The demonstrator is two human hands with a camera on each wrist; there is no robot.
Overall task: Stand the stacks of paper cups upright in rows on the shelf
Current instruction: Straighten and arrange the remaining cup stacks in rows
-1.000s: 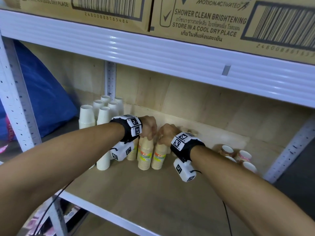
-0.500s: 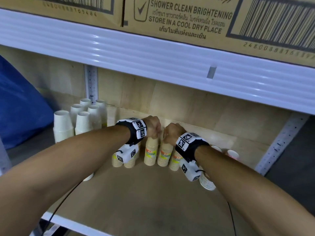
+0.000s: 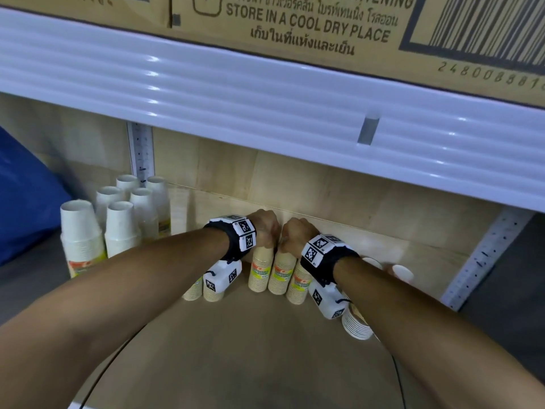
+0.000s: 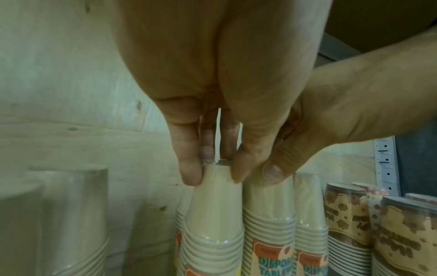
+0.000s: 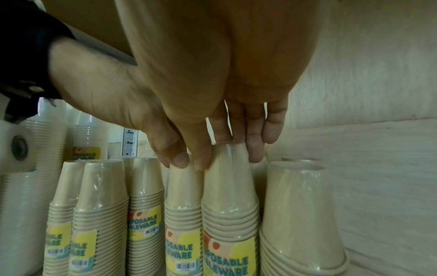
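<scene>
Several tan paper cup stacks with yellow labels stand upside down in a row mid-shelf. My left hand (image 3: 265, 231) pinches the top of one tan stack (image 3: 261, 273); in the left wrist view its fingertips (image 4: 189, 175) clamp that stack (image 4: 212, 214). Right beside it, my right hand (image 3: 295, 236) grips the top of the neighbouring tan stack (image 3: 281, 276), with thumb and fingers around that stack (image 5: 229, 196) in the right wrist view. A third tan stack (image 3: 299, 286) stands by my right wrist. Two more tan stacks (image 3: 213, 293) are below my left wrist.
White cup stacks (image 3: 121, 228) stand in rows at the left back of the wooden shelf board (image 3: 265, 349). Patterned cup stacks (image 3: 356, 323) sit at the right near the white upright post (image 3: 483, 261). A white beam (image 3: 265, 93) with cardboard boxes hangs low overhead.
Both hands stay on the tops of the same two tan stacks. The view has moved right and closer, and more tan stacks now show beside them.
</scene>
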